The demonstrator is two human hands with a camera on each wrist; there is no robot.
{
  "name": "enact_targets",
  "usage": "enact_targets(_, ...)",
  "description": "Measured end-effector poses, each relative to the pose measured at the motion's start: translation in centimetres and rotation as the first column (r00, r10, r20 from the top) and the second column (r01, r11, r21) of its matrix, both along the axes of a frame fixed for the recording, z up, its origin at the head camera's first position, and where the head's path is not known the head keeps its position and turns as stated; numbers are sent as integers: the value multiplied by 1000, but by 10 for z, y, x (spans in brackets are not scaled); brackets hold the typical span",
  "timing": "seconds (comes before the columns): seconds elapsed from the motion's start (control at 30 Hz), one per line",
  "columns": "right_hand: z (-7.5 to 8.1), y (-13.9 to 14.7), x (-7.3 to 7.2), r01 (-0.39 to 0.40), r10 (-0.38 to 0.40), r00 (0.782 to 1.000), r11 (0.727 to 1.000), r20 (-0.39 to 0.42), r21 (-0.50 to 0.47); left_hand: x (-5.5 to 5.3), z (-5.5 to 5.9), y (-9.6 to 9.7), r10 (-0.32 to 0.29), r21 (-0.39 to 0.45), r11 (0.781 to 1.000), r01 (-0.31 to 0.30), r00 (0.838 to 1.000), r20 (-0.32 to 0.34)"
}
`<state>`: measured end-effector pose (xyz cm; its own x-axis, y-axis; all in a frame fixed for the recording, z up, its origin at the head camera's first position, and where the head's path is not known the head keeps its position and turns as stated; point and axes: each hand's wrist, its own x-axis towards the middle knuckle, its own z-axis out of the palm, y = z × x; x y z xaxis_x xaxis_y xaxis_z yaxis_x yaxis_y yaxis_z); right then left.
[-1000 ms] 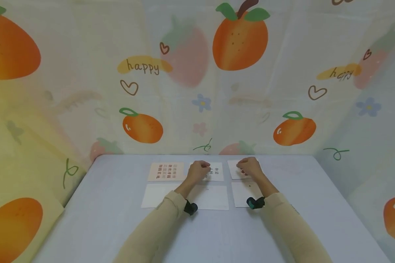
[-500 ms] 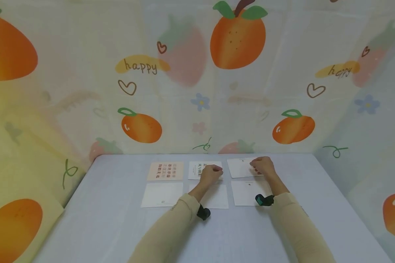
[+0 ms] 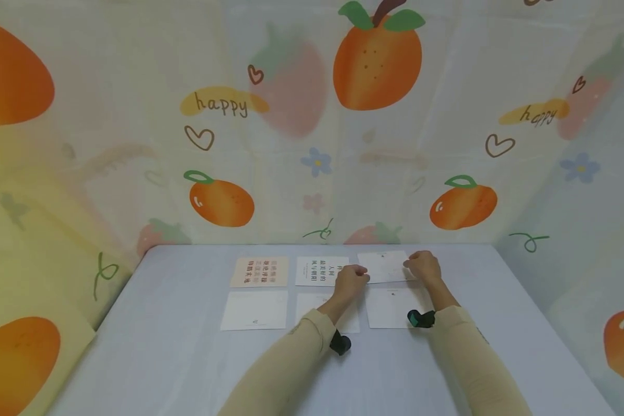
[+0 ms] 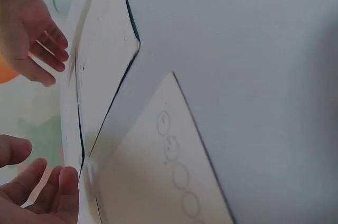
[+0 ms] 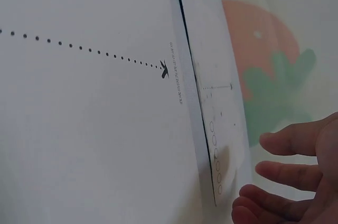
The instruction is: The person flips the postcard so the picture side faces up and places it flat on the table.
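Here, the left hand [image 3: 351, 282] and sleeve [image 3: 286, 364] partly block the middle cards [image 3: 314, 273].

Six postcards, in two rows of three, gaps between.
Far left postcard [image 3: 260, 272]: peach ground, vertical columns of Chinese characters, some dark red, others paler.
Far middle postcard [image 3: 316, 271]: white, dark Chinese characters in columns; right end partly hidden.
Far right postcard [image 3: 382, 267]: white, row of small circles, dark mark by far edge; turned slightly askew.
Near left postcard [image 3: 255, 309]: white, small mark by near edge.
Near middle postcard [image 3: 309, 301]: white, largely hidden.
Near right postcard [image 3: 387, 309]: white, dotted line ending in a dark birdlike mark.
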<state>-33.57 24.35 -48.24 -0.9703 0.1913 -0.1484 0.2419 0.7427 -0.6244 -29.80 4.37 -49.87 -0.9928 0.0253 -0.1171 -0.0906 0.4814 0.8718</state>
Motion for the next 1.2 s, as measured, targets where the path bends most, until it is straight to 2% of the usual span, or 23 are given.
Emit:
enact_targets(0.23,-2,-2,-1,-1,0,999,1000,44,26,-1,12,12,-9,-46,999,9,1000,11)
enact_targets(0.4,2,-5,-1,0,-2,998,999,55,36,-2,17,17,-18,-26,999,20,997,72)
enact_targets(0.57,5,-7,-2,-7,6,998,1000,65,13,-5,15,17,33,60,997,-42,989,143)
enact_targets(0.63,5,-7,-2,0,-1,998,1000,59,6,-6,14,16,48,84,995,-61,987,152)
enact_targets(0.8,5,-4,-2,40,-39,997,999,67,-14,-7,15,13,51,101,993,-68,985,164)
enact_targets(1.0,2,-2,-4,54,-51,995,998,89,-35,-3,17,12,60,98,992,-76,986,156)
enact_targets(1.1,0,-1,-5,59,-55,995,997,83,-44,-3,18,12,66,117,989,-88,982,175)
enact_targets(1.2,-1,1,-5,61,-57,995,997,76,-51,-12,7,11,55,132,988,-83,977,204)
